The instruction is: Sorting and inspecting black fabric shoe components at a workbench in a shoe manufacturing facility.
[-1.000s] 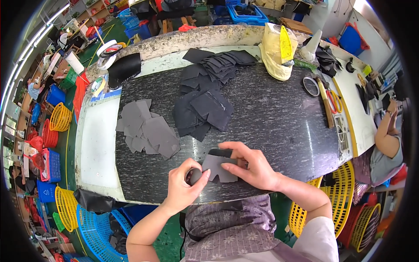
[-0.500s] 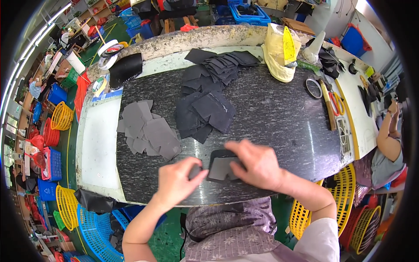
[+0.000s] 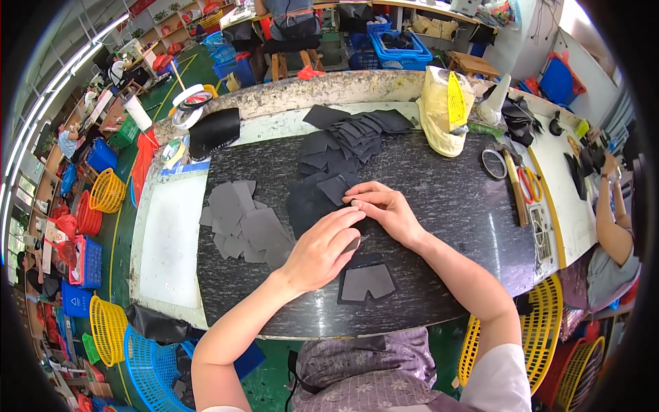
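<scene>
Both my hands meet over the near right edge of a pile of black cut sheet pieces (image 3: 309, 200). My right hand (image 3: 392, 214) pinches the corner of a black piece (image 3: 334, 189) between thumb and fingers. Close against its fingertips, my left hand (image 3: 317, 253) has its fingers curled, and a small dark thing (image 3: 353, 245) shows in its grip, too hidden to name. Nearer me, a notched grey piece (image 3: 368, 282) lies flat on a larger black piece (image 3: 344, 295). Left of my hands spreads a heap of grey cut pieces (image 3: 240, 216).
More black pieces (image 3: 357, 141) fan out at the back. Tape rolls (image 3: 192, 103) stand back left. At the right lie a black ring (image 3: 493, 164), a wooden-handled tool (image 3: 516, 189) and scissors (image 3: 530, 185). A cream wrapped form (image 3: 439, 117) stands behind. Baskets (image 3: 154, 367) flank the table.
My hands have moved away from the grey and black pieces near the front edge, up to the black pile. The grey piece now lies uncovered on the black one. The view has tilted slightly.
</scene>
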The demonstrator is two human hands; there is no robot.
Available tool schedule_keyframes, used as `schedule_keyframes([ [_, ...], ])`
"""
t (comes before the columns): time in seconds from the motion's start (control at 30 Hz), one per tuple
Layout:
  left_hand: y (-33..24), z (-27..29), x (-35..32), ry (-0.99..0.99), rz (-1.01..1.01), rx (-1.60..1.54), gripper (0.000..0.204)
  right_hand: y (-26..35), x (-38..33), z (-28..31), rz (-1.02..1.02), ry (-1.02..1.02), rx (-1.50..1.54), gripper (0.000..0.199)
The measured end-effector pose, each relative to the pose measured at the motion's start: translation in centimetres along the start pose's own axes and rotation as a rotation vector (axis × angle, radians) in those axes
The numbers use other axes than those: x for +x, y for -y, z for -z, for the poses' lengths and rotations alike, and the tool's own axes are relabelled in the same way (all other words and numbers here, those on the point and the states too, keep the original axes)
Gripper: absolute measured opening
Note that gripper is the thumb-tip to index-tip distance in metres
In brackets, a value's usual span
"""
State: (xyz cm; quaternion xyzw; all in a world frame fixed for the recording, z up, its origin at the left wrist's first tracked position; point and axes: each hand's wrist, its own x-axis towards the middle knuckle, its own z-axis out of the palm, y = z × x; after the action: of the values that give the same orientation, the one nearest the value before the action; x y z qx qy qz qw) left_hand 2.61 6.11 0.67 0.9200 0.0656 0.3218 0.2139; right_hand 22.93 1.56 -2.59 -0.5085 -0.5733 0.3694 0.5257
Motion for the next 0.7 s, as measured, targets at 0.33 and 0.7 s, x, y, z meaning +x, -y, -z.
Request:
schedule_keyframes([
  [0.33, 0.6, 1.0, 0.4, 0.08, 0.423, -0.208, 0.032, 7.7, -1.5, 2.8, 0.281, -0.647, -0.157, 0.017],
  [0.7, -7.2, -0.5, -3.4, -0.041, 0.43, -0.508, 0.025, 9.1, -11.1, -0.6, 0.087, 0.069, -0.297, 0.058],
])
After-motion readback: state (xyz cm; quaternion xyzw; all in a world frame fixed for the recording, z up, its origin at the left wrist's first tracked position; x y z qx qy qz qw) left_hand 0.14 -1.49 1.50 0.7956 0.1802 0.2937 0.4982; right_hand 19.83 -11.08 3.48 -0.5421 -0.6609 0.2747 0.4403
